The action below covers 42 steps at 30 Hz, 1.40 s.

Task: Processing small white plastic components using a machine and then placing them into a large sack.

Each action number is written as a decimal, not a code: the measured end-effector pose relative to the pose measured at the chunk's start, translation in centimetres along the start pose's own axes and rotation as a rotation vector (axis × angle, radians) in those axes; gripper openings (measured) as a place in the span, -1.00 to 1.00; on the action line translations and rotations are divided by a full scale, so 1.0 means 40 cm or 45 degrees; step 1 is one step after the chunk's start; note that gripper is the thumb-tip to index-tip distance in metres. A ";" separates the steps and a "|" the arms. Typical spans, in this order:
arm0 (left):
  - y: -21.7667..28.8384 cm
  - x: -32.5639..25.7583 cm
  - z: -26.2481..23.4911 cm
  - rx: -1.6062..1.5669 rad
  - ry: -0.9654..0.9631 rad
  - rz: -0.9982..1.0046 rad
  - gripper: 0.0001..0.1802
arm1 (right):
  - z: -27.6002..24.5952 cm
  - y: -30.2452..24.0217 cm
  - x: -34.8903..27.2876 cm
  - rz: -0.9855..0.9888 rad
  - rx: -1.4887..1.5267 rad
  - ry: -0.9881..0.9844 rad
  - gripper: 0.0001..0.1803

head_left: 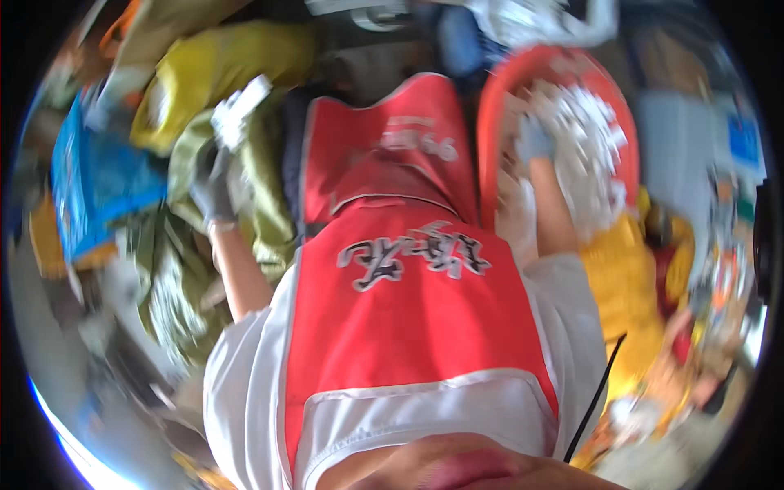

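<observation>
My left hand point(212, 186), in a grey glove, hangs over the mouth of an olive-green woven sack point(273, 208) on the left. Just beyond its fingertips is a bright white piece point(241, 110), too blurred to name; whether the fingers touch it does not show. On the right stands a red oval basin point(488, 147) full of loose white pieces point(584, 135), thin and scrap-like. My right hand point(536, 139), in a pale blue-grey glove, is inside the basin against these pieces. Motion smears the fingers of both hands.
A yellow sack point(220, 65) and a blue bag point(102, 184) lie to the left. Another green sack point(171, 286) is nearer me. Orange-yellow sacks point(625, 286) sit below the basin at right. A clear plastic bag point(543, 24) lies beyond it. My red apron point(392, 155) spreads between sack and basin.
</observation>
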<state>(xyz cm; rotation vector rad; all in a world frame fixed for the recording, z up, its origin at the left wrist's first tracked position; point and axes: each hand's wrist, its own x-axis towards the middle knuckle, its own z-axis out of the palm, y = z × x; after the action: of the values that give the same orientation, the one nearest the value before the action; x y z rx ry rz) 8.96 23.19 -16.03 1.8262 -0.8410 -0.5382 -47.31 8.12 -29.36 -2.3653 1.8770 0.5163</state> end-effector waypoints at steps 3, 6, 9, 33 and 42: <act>-0.024 -0.005 -0.045 0.071 0.082 0.048 -0.64 | -0.005 -0.018 0.035 0.162 -0.075 -0.286 -0.56; -0.069 -0.037 -0.130 -0.130 0.235 -0.055 -0.68 | 0.009 -0.014 0.070 0.254 -0.043 -0.388 -0.55; -0.118 -0.088 -0.214 0.199 0.365 -0.074 -0.64 | -0.045 -0.048 0.043 0.149 0.048 -0.182 -0.38; 0.449 0.180 0.267 0.183 -0.153 1.130 -0.75 | -0.192 0.162 -0.271 0.479 0.354 -0.238 -0.46; 0.575 0.227 0.385 0.333 -0.449 1.239 -0.60 | -0.206 0.099 -0.211 0.154 1.485 0.589 -0.55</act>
<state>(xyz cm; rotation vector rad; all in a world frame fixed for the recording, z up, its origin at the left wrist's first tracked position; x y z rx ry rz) -2.64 1.32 -0.70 1.3133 -1.9456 -0.1056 -50.98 12.82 -18.43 -1.5948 1.6864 -0.9574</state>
